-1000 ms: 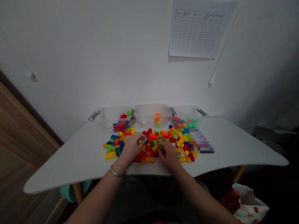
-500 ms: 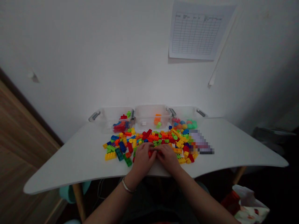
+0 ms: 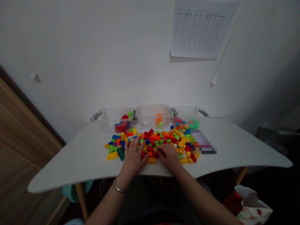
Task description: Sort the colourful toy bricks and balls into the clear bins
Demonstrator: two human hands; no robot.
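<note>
The left hand [image 3: 133,159] lies wide open, its fingers [image 3: 135,147] spread and pressing on the near left edge of a heap of multicoloured plastic building bricks [image 3: 153,140]. The right hand [image 3: 170,157] is narrower, its fingers [image 3: 162,150] curled down into the heap; whether they grip a piece cannot be told. A long yellow-orange brick [image 3: 151,160] sits between the hands, and a dark green brick [image 3: 121,154] lies just beside the left hand. A thin silver bangle [image 3: 118,187] circles the left wrist.

The heap lies on a white table [image 3: 70,165], directly in front of three clear plastic bins. The left bin [image 3: 103,115] holds red and blue bricks, the middle bin [image 3: 152,109] orange and green pieces, and the right bin [image 3: 187,112] coloured balls. A pixelated patch [image 3: 202,142] hides whatever lies right of the heap.
</note>
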